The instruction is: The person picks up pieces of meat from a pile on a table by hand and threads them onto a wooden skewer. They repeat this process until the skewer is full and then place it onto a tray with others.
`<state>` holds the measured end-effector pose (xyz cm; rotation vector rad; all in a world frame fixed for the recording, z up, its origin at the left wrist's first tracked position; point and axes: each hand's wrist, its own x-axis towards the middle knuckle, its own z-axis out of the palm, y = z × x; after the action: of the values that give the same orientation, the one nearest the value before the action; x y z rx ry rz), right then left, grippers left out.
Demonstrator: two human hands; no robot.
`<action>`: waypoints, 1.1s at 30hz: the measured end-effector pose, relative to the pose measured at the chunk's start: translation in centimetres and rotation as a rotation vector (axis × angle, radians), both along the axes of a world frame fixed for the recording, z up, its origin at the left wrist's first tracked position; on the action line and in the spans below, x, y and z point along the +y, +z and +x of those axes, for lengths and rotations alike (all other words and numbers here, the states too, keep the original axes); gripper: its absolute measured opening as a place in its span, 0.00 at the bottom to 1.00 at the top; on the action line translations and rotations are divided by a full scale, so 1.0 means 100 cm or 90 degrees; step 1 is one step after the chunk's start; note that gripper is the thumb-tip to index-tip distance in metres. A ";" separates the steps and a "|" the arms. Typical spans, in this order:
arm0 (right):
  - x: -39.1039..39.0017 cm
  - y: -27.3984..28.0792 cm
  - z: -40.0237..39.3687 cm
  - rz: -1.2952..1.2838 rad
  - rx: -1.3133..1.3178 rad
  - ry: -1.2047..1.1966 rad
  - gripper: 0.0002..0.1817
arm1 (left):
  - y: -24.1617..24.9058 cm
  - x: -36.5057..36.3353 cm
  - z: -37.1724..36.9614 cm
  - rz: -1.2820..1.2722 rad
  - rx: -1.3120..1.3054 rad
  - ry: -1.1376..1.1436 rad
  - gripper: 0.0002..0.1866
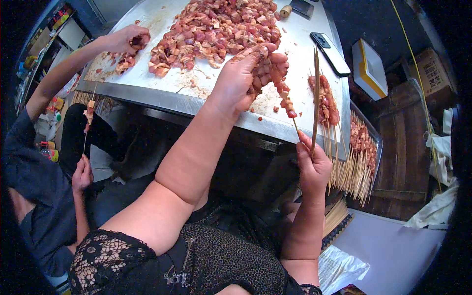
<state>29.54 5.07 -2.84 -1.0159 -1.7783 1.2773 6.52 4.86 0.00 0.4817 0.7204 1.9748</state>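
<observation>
Mid-threading: your left hand (246, 78) fingers pinch meat (282, 91) onto the skewer (295, 123) at frame centre over the counter (305, 44), right hand (312, 167) closed on its stick end — next piece needs a centred push.

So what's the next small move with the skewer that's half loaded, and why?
Probably push the meat under the left hand further down the skewer. The right hand holds its bare lower end plus a spare stick, and the meat pile is close for more.
</observation>
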 end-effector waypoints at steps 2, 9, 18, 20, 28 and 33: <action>0.001 -0.002 0.000 -0.009 -0.001 -0.001 0.12 | 0.000 -0.002 -0.001 0.008 -0.017 -0.032 0.15; 0.001 -0.001 -0.001 -0.007 0.002 0.006 0.12 | 0.000 -0.003 -0.001 0.017 -0.014 -0.074 0.16; -0.001 0.005 -0.008 -0.156 0.121 0.043 0.14 | 0.003 -0.003 0.007 -0.008 0.026 -0.108 0.18; 0.000 0.004 -0.009 -0.148 0.122 0.038 0.14 | 0.002 -0.003 0.005 0.021 -0.010 -0.127 0.19; -0.001 -0.001 -0.010 -0.064 0.103 0.014 0.13 | -0.006 0.003 0.018 -0.002 0.040 -0.137 0.17; -0.002 -0.003 -0.009 -0.054 0.084 0.030 0.13 | -0.007 0.006 0.020 -0.009 0.015 -0.118 0.14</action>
<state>28.63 4.84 -3.11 -0.9188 -1.6684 1.4257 8.50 5.47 -0.66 0.5443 0.6787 1.7929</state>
